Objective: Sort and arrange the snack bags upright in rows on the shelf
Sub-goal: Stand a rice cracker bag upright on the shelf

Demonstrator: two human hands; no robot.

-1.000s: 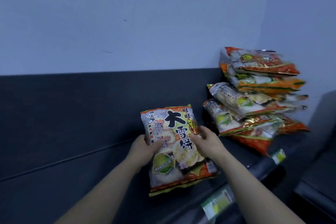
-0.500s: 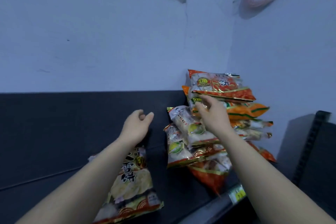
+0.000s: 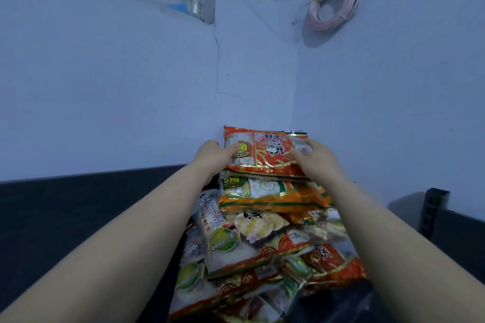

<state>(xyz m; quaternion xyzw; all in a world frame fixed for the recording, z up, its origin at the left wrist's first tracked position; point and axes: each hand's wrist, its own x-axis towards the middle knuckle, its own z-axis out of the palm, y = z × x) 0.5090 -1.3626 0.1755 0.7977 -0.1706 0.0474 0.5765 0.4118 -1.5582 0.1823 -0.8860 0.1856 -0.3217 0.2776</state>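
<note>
Right now your left fingers (image 3: 232, 150) pinch the left end of the red top bag (image 3: 267, 152), thumb lying across its face, and your right fingers (image 3: 301, 149) clasp its right end, so left hand (image 3: 212, 156) and right hand (image 3: 319, 161) grip it together. That bag lies flat, crowning the pile of snack bags (image 3: 262, 244), which is heaped untidily in the corner at the right end of the dark shelf (image 3: 78, 217). Behind rises the pale wall (image 3: 131, 86); a coil of cable (image 3: 333, 0) hangs high on the right
</note>
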